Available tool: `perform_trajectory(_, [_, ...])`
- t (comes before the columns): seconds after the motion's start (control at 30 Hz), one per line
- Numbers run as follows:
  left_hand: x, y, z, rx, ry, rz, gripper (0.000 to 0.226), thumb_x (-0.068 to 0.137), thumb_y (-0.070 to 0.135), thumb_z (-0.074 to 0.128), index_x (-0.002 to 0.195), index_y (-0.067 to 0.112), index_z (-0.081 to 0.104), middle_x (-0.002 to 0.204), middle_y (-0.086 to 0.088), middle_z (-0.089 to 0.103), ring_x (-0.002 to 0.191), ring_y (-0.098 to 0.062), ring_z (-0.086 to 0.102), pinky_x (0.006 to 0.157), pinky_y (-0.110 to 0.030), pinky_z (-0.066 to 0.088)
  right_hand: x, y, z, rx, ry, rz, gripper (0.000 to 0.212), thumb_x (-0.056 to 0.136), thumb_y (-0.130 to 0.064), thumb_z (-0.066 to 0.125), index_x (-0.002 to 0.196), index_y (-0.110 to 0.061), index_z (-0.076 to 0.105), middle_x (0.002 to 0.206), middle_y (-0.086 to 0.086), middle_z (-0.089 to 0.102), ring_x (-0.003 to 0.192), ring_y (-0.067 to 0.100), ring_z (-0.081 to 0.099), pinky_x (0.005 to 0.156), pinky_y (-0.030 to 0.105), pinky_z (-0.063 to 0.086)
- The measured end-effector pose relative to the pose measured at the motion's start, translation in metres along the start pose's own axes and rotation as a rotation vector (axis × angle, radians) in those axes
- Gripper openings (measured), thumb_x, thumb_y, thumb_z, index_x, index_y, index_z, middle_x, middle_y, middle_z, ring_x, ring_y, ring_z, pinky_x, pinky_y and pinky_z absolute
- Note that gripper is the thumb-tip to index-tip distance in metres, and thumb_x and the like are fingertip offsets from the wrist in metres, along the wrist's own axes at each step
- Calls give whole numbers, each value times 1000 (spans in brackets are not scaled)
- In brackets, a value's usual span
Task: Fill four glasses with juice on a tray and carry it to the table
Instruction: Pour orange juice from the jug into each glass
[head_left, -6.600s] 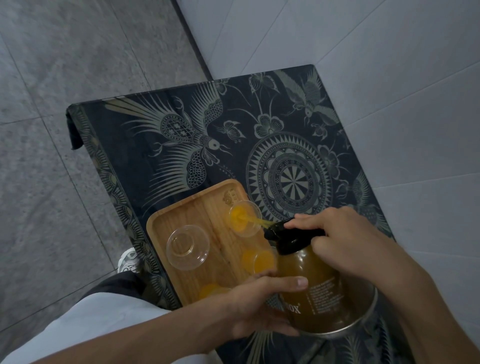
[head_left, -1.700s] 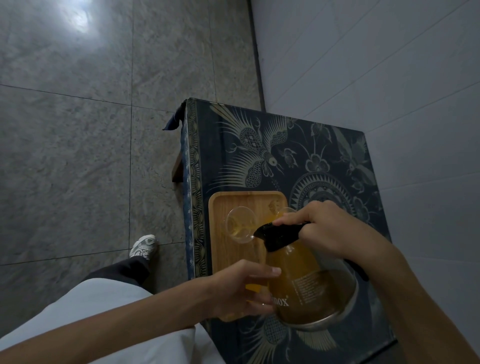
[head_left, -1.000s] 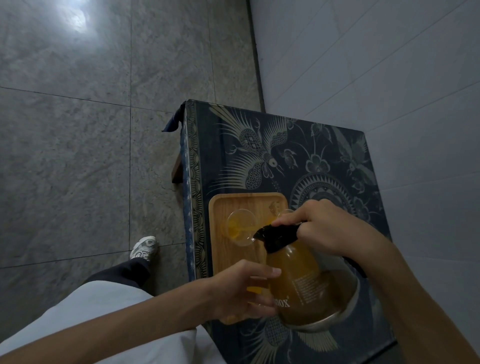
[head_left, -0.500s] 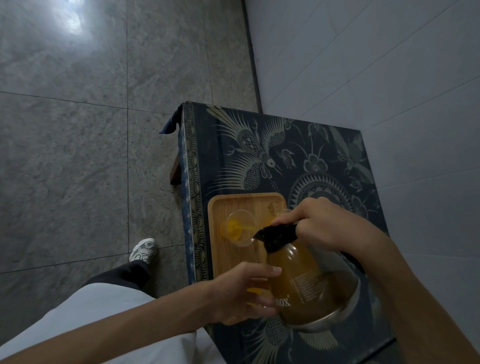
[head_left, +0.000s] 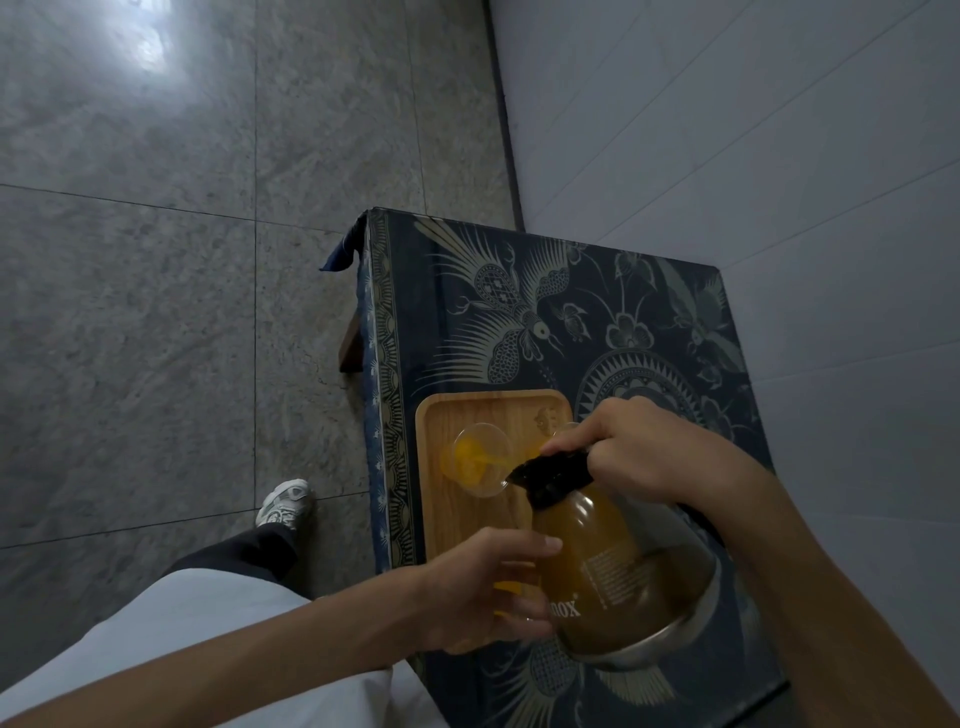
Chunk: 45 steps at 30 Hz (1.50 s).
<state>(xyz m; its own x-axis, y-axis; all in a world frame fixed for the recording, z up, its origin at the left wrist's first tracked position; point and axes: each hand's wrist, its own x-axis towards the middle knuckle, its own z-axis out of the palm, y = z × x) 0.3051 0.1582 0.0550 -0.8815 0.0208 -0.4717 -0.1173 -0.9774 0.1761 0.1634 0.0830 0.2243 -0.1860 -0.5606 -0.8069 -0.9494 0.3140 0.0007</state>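
Observation:
A wooden tray (head_left: 470, 408) lies on the patterned table. A glass jug (head_left: 623, 571) of orange juice is tilted left, and juice streams from its black spout into a clear glass (head_left: 480, 460) at the tray's far left. My right hand (head_left: 639, 449) grips the jug's black top and handle. My left hand (head_left: 493, 592) curls against the jug's lower side and supports it. Another glass holding juice (head_left: 506, 587) shows just behind my left hand. A further glass rim (head_left: 566, 427) peeks out by my right hand. Other glasses are hidden.
The table wears a dark blue cloth (head_left: 597, 312) with gold birds and a mandala. It stands against a white tiled wall (head_left: 779, 130) on the right. Grey tiled floor (head_left: 156, 260) lies to the left, with my white shoe (head_left: 285, 504) near the table.
The far left glass was empty 1.7 s ago and now holds orange juice that keeps rising. Both hands and the tilted jug have stayed nearly still.

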Motion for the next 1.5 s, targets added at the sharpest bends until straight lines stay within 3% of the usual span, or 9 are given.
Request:
perform_trajectory(0.3, [1, -1, -2, 39, 25, 26, 76, 77, 47, 77, 142, 15, 54, 141, -14, 63, 112, -27, 67, 96, -36, 54, 6, -1, 0, 9, 11, -10, 59, 82, -8, 47, 121, -44, 73, 131, -14, 68, 107, 15, 62, 94, 35, 55])
perform_trajectory(0.47, [2, -1, -5, 27, 9, 31, 77, 76, 45, 80, 141, 12, 54, 146, -17, 59, 113, -29, 60, 103, -39, 47, 7, -2, -1, 20, -1, -23, 59, 83, -7, 47, 122, -44, 73, 131, -14, 68, 95, 10, 61, 71, 24, 47])
perform_trajectory(0.67, [0, 0, -4, 13, 9, 30, 75, 78, 43, 78, 140, 10, 54, 149, -21, 57, 112, -30, 57, 100, -37, 43, 7, -2, 1, 18, 3, -8, 59, 81, -9, 46, 120, -44, 73, 131, -15, 68, 112, 15, 61, 98, 37, 53])
perform_trajectory(0.77, [1, -1, -5, 8, 6, 26, 76, 80, 42, 78, 143, 8, 53, 139, -17, 62, 112, -32, 54, 101, -39, 40, 7, -3, 0, 7, -8, -4, 59, 82, -9, 47, 120, -45, 73, 129, -16, 69, 110, 15, 62, 97, 37, 54])
perform_trajectory(0.93, [0, -1, -7, 19, -3, 26, 73, 80, 43, 78, 141, 11, 54, 149, -20, 57, 113, -31, 60, 112, -44, 43, 6, -1, 1, 18, 4, -1, 58, 82, -9, 48, 119, -46, 73, 125, -15, 70, 106, 15, 63, 95, 38, 55])
perform_trajectory(1.13, [-2, -3, -1, -9, 1, -13, 84, 76, 41, 84, 145, 8, 51, 138, -17, 61, 97, -23, 63, 88, -30, 46, 3, 4, 4, 20, -6, -17, 60, 77, -11, 46, 117, -47, 73, 129, -14, 69, 114, 18, 63, 101, 42, 53])
perform_trajectory(1.3, [-5, 0, 0, 28, 50, -2, 71, 82, 40, 80, 138, 6, 54, 135, -19, 61, 107, -28, 57, 95, -34, 41, -3, 12, 9, 65, 49, -32, 60, 78, -11, 48, 114, -53, 71, 120, -17, 73, 106, 15, 66, 97, 43, 55])
perform_trajectory(1.4, [-11, 3, 6, 77, 38, -7, 56, 77, 44, 81, 117, 12, 58, 119, -13, 56, 94, -22, 55, 83, -27, 43, -9, 18, 11, 94, 89, -43, 60, 80, -9, 50, 111, -57, 70, 115, -17, 73, 102, 12, 65, 94, 42, 56])
perform_trajectory(1.5, [-12, 3, 8, 100, 74, -12, 60, 79, 42, 80, 127, 13, 59, 120, -9, 64, 97, -20, 61, 84, -25, 49, -16, 23, 13, 123, 112, -58, 60, 83, -8, 53, 113, -57, 70, 119, -16, 73, 112, 13, 64, 101, 40, 52])
